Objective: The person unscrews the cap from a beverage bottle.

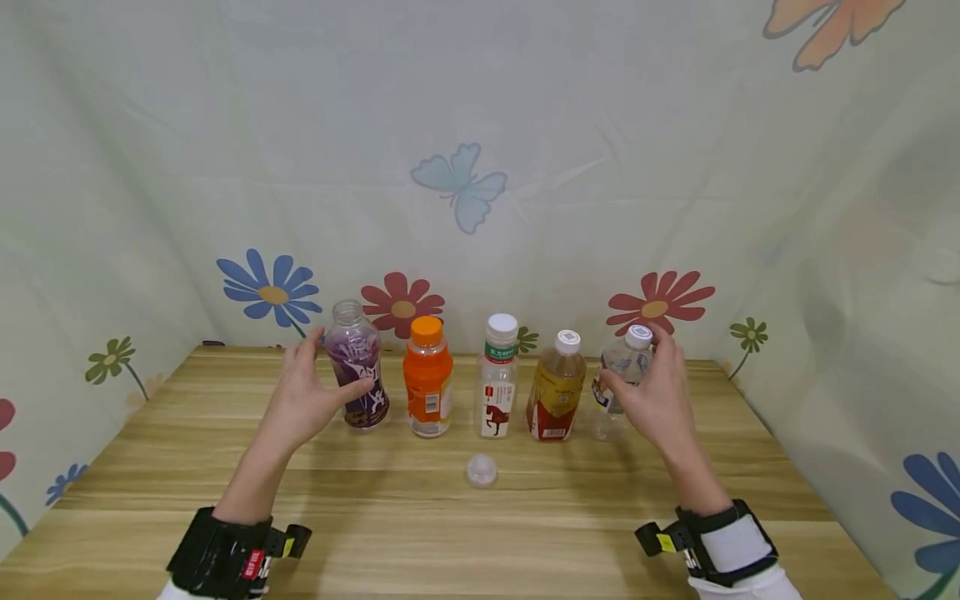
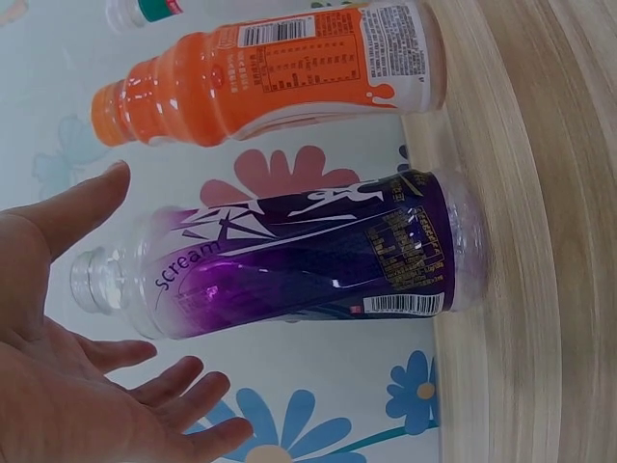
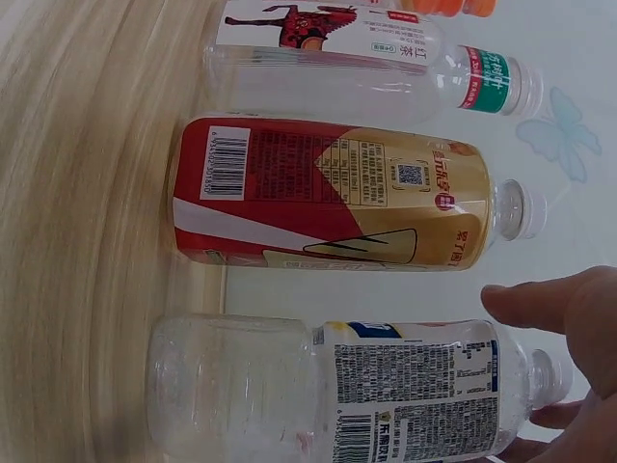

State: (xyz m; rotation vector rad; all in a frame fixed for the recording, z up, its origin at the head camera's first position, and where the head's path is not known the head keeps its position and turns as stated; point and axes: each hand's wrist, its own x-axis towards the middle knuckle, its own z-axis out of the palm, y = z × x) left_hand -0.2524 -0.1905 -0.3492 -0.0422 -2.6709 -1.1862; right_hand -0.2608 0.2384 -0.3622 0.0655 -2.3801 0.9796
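Note:
A purple-labelled bottle (image 1: 358,367) stands upright at the left of a row, its clear mouth bare. My left hand (image 1: 303,400) is beside it, thumb and fingers spread; in the left wrist view the thumb (image 2: 82,207) stands apart from the bottle. At the row's right end is a clear bottle (image 1: 613,425) with a white cap (image 1: 638,336). Around its upper part reaches my right hand (image 1: 660,396), the thumb off the bottle in the right wrist view and some fingers partly hidden behind the neck. A small translucent cap (image 1: 482,471) lies on the table in front.
Between the hands stand an orange bottle (image 1: 428,375), a clear bottle with a horse label (image 1: 498,383) and a gold-and-red bottle (image 1: 557,392). They share a wooden table (image 1: 420,533). Behind it hangs a flowered cloth (image 1: 555,250).

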